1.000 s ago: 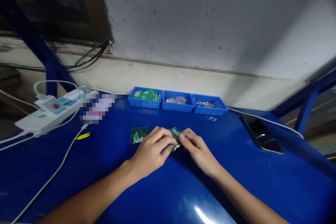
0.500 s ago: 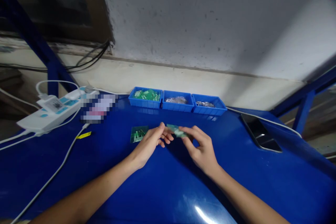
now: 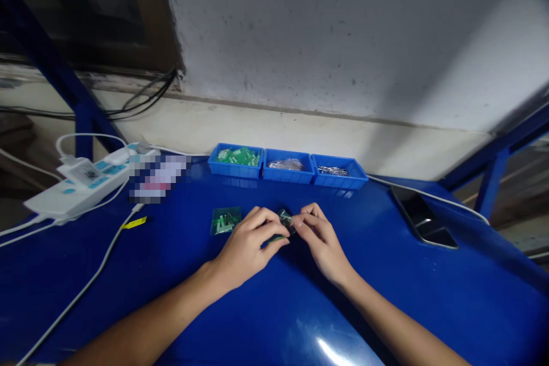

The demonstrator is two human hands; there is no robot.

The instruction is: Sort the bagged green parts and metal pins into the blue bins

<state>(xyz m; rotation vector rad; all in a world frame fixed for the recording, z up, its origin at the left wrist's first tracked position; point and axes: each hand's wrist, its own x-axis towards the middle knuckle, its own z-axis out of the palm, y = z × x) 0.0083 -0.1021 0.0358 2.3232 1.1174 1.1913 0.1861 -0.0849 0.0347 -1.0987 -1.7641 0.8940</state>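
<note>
A small clear plastic bag (image 3: 286,219) is held up over the blue table, with glare and some dark parts showing; its contents are too blurred to name. My left hand (image 3: 253,240) pinches the bag's left side between thumb and fingers, with a thin greenish edge by the thumb. My right hand (image 3: 319,240) grips the opposite side with thumb and fingertips closed. Left of my left hand, a second small plastic bag (image 3: 226,221) lies flat, holding green and white pieces and what look like screws.
Three blue bins stand along the wall: one with green pieces (image 3: 235,170), one with clear plastic bags (image 3: 288,174), one with metal screws or pins (image 3: 338,179). A dark phone (image 3: 422,220) lies right. A white power strip (image 3: 81,186) and its cable (image 3: 103,263) occupy the left.
My left hand has turned over and closed from a loose, open pose onto the bag. The bag has tilted between both hands. My right hand still grips it.
</note>
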